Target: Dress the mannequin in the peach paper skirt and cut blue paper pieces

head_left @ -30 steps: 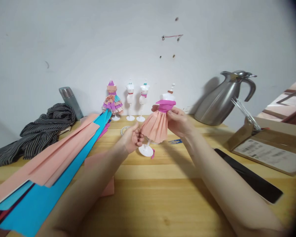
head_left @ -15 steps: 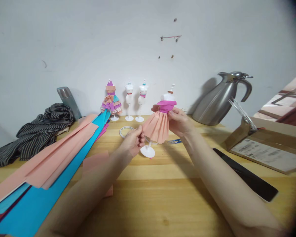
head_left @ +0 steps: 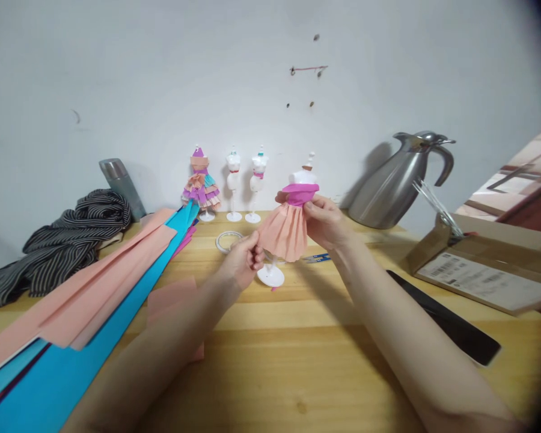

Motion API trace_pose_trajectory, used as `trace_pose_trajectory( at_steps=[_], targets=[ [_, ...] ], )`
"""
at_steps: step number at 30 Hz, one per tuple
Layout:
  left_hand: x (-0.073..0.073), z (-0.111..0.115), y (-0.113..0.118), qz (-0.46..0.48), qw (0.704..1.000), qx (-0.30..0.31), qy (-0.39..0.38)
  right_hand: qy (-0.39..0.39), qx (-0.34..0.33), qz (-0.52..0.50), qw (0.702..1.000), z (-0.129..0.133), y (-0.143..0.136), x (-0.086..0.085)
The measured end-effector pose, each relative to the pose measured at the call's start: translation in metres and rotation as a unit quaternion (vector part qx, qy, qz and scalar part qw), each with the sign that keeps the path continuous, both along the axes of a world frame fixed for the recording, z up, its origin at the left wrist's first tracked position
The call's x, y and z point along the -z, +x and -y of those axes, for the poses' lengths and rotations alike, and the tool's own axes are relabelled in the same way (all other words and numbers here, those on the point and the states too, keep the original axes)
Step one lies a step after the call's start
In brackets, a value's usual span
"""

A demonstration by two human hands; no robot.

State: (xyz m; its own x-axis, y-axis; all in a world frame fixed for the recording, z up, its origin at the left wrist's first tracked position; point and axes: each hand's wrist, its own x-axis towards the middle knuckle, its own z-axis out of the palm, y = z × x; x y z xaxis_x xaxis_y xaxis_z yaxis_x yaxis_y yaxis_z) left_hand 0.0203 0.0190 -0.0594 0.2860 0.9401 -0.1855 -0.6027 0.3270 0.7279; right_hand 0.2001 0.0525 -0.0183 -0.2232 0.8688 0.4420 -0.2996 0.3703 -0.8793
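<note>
A small white dress form leans to the right, dressed in a magenta paper bodice and a pleated peach paper skirt. My right hand is closed around its waist, thumb in front and some fingers hidden behind. At the skirt's lower left edge, my left hand pinches the paper between thumb and fingers. The round white base shows below the hem; whether it touches the table is hard to tell. Just behind my left hand lies a roll of tape.
Blue thread snips lie beyond my right wrist. Other dress forms stand by the wall, one in a ruffled dress. Peach and blue paper sheets fill the left. Rightward are a steel jug, a cardboard box and a black flat object.
The whole view has shifted slightly, so things sit a little farther left. Both hands keep the same hold on the dress form and its skirt.
</note>
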Motion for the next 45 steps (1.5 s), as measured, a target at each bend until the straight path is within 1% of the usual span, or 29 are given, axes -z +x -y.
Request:
trace_pose_trajectory(
  at_steps=[4,7,13,18,23,27,31,34,37,40,42,45],
  targets=[
    [-0.001,0.001,0.001,0.007,1.0,0.016,-0.02,0.002,0.001,-0.012,1.0,-0.001,-0.001,0.0],
    [0.0,0.003,0.002,0.015,1.0,0.019,-0.003,-0.003,0.001,-0.024,1.0,-0.002,-0.002,0.0],
    [0.004,0.008,0.006,0.022,0.998,-0.012,0.058,0.0,0.021,-0.027,0.999,-0.003,-0.003,0.0],
    [0.003,0.008,0.008,0.012,0.998,-0.051,0.04,-0.007,0.036,-0.031,0.999,-0.004,-0.003,0.0],
    [0.008,0.006,0.009,0.016,0.997,-0.057,0.041,-0.013,0.025,-0.031,0.999,-0.005,-0.004,0.002],
    [0.012,0.004,0.008,0.014,0.997,-0.044,0.056,-0.017,0.016,-0.035,0.999,-0.004,-0.005,0.002],
    [0.013,0.004,0.007,0.001,0.997,-0.028,0.066,-0.012,0.026,-0.028,0.999,-0.004,-0.005,0.002],
    [0.014,0.003,0.007,0.0,0.998,-0.026,0.064,-0.013,0.035,-0.03,0.999,-0.005,-0.005,0.003],
    [0.013,0.003,0.007,0.012,0.998,-0.027,0.051,-0.015,0.027,-0.032,0.999,-0.005,-0.006,0.004],
    [0.013,0.003,0.006,0.022,0.999,-0.001,0.029,-0.018,0.027,-0.03,0.999,-0.004,-0.007,0.004],
    [0.013,0.003,0.006,0.017,0.999,0.018,0.035,-0.022,0.028,-0.032,0.999,-0.004,-0.007,0.004],
    [0.014,0.004,0.006,-0.004,0.999,0.004,0.05,-0.021,0.019,-0.038,0.999,-0.004,-0.007,0.004]
  ],
)
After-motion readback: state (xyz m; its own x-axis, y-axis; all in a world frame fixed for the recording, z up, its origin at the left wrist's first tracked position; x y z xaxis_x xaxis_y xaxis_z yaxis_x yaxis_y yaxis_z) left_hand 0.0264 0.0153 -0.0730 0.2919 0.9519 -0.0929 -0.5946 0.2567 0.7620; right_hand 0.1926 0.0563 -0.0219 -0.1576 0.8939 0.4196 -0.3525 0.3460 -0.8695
